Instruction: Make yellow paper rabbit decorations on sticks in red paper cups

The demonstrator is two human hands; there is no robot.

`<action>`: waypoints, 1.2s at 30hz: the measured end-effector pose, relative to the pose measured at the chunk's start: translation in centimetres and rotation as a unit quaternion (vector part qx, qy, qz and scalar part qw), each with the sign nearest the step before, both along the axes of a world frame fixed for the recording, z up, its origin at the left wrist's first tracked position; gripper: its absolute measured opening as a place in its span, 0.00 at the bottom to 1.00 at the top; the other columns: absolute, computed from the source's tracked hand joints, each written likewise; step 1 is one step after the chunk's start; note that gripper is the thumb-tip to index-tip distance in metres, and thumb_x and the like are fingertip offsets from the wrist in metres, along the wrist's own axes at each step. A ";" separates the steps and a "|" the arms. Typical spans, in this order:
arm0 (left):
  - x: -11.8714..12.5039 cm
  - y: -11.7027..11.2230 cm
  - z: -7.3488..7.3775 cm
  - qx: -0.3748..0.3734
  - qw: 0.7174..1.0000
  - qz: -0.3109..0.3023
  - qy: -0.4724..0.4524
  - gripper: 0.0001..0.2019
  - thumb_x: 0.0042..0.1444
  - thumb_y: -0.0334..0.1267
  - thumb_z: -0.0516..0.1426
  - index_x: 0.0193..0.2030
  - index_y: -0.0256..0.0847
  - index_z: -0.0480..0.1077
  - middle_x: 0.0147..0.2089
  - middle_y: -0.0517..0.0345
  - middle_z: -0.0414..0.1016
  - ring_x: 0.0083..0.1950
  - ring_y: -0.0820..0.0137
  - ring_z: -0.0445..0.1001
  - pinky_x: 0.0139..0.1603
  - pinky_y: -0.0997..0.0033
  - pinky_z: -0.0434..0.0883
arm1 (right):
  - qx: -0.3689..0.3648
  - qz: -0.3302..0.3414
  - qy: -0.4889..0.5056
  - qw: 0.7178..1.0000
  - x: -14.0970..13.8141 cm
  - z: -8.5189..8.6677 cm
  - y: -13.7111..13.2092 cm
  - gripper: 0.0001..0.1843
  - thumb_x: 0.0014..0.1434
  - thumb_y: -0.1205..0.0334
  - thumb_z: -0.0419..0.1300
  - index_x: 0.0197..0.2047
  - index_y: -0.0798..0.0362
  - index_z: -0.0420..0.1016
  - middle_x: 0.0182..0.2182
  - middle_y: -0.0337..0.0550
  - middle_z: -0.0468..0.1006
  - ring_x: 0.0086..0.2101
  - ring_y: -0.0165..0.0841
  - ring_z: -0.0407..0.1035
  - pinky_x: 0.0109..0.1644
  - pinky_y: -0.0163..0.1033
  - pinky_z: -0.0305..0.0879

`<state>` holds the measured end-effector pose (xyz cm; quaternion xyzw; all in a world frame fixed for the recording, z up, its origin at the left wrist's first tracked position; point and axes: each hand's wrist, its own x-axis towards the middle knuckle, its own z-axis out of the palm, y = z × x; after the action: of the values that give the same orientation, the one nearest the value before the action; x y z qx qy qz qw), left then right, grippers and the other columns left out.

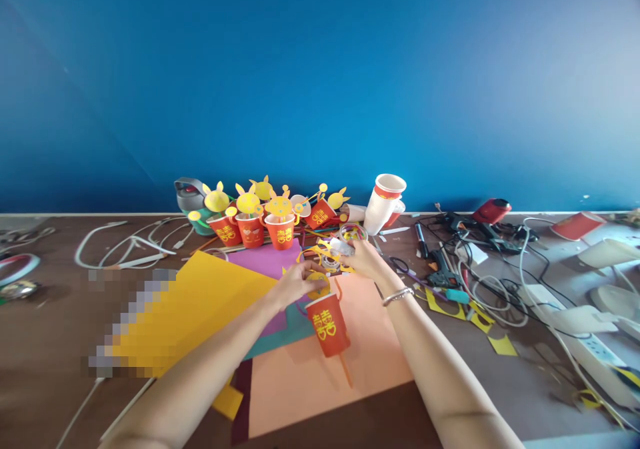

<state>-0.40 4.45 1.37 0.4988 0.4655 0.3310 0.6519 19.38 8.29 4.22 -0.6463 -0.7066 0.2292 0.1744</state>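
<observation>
**Handwork at the mouth of a red cup**

The step in hand looks like setting a paper head at the cup's mouth; the next move seems to call for keeping that head steady while the other hand brings its piece. Behind everything is one blue wall; before it runs one brown tabletop; five sheets show there: yellow, peach, purple, teal and a dark one. One stack of white cups stands far, right of centre; three upright red cups stand far left of it; a tipped red cup lies between. The worked cup is near, tilted over the peach sheet; five yellow heads show in the far group; a sixth yellow head is at the near cup's mouth. The left hand has its fingers slightly parted over this head; the right hand has its fingers curled at a pale piece; whether either has a firm hold, I cannot tell.
</observation>
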 end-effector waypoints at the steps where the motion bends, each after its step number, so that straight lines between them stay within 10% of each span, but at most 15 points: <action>1: 0.0 0.1 -0.1 0.015 1.000 0.010 0.000 0.18 0.38 0.41 0.69 0.37 0.38 0.74 0.28 0.58 0.77 0.30 0.69 0.75 0.31 0.72 0.67 | 0.004 0.023 -0.012 1.000 -0.4 -0.1 -0.2 0.11 0.48 0.64 0.63 0.37 0.57 0.76 0.33 0.48 0.79 0.35 0.38 0.72 0.35 0.36 0.62; 11: -0.9 1.4 -1.2 0.149 0.976 0.156 -0.012 0.10 0.49 0.40 0.60 0.37 0.38 0.72 0.37 0.53 0.80 0.39 0.65 0.77 0.42 0.65 0.73 | 0.051 0.093 -0.117 0.987 -2.9 -1.2 -2.2 0.18 0.54 0.67 0.60 0.49 0.62 0.70 0.46 0.58 0.77 0.47 0.43 0.72 0.46 0.38 0.64; 17: -1.4 1.7 -2.1 0.256 0.945 0.120 0.166 0.06 0.51 0.35 0.56 0.34 0.41 0.74 0.35 0.56 0.80 0.34 0.66 0.76 0.36 0.69 0.72 | 0.015 0.037 -0.182 0.982 -3.4 -0.6 -2.6 0.18 0.56 0.64 0.59 0.49 0.61 0.69 0.43 0.56 0.79 0.44 0.46 0.73 0.42 0.40 0.64; 28: -1.2 1.4 -2.5 0.284 0.932 0.099 0.202 0.06 0.50 0.33 0.56 0.34 0.41 0.75 0.32 0.56 0.80 0.32 0.68 0.75 0.32 0.72 0.69 | 0.016 0.006 -0.178 0.984 -4.7 -0.4 -3.3 0.15 0.55 0.71 0.54 0.47 0.59 0.71 0.40 0.56 0.80 0.41 0.45 0.76 0.38 0.40 0.66; 32: -1.3 1.6 -2.2 0.255 0.946 0.123 0.158 0.06 0.49 0.36 0.58 0.34 0.41 0.76 0.32 0.56 0.79 0.31 0.68 0.73 0.31 0.73 0.67 | 0.016 -0.004 -0.094 0.995 -3.9 -0.4 -2.4 0.15 0.51 0.70 0.58 0.44 0.58 0.73 0.37 0.54 0.80 0.39 0.44 0.75 0.38 0.40 0.66; 36: -0.9 1.5 -1.3 0.183 0.974 0.118 0.060 0.12 0.48 0.44 0.62 0.35 0.38 0.76 0.33 0.55 0.79 0.32 0.68 0.73 0.32 0.72 0.66 | -0.026 -0.018 0.219 0.975 -3.7 0.2 -1.9 0.10 0.47 0.64 0.62 0.36 0.56 0.72 0.28 0.44 0.78 0.28 0.37 0.74 0.30 0.36 0.68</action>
<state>-1.34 5.94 0.10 0.5700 0.4907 0.4545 0.4772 15.70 6.38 4.37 -0.5976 -0.6332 0.3805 0.3119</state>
